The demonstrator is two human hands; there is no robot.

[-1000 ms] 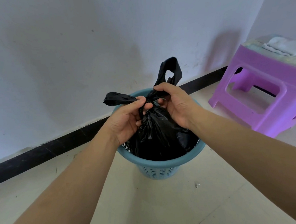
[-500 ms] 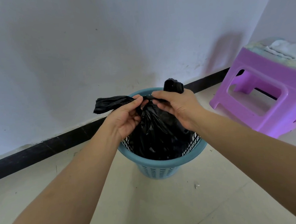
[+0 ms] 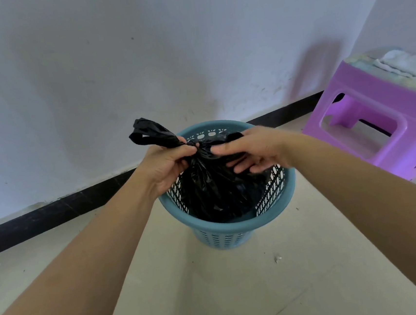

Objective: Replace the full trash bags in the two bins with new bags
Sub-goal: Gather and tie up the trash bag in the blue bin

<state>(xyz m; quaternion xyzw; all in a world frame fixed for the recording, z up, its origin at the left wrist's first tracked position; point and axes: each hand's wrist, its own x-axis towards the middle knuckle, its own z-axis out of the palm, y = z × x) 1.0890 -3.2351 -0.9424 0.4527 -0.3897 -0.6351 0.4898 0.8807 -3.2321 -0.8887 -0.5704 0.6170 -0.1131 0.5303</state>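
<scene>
Pinching either side of its knot, left hand (image 3: 167,166) and right hand (image 3: 249,150) hold the crinkled black plastic trash bag (image 3: 213,195), seated in the round blue perforated plastic bin (image 3: 225,239) at frame centre. Soft, slippery film, likely light: lift by the knotted neck.

Over the bin (image 3: 277,201), the left hand (image 3: 164,166) grips the gathered neck of the black bag (image 3: 212,190), one handle loop sticking up. The right hand (image 3: 254,150) seems to pinch the other handle beside it. A purple stool (image 3: 376,126) stands right of the bin.
</scene>
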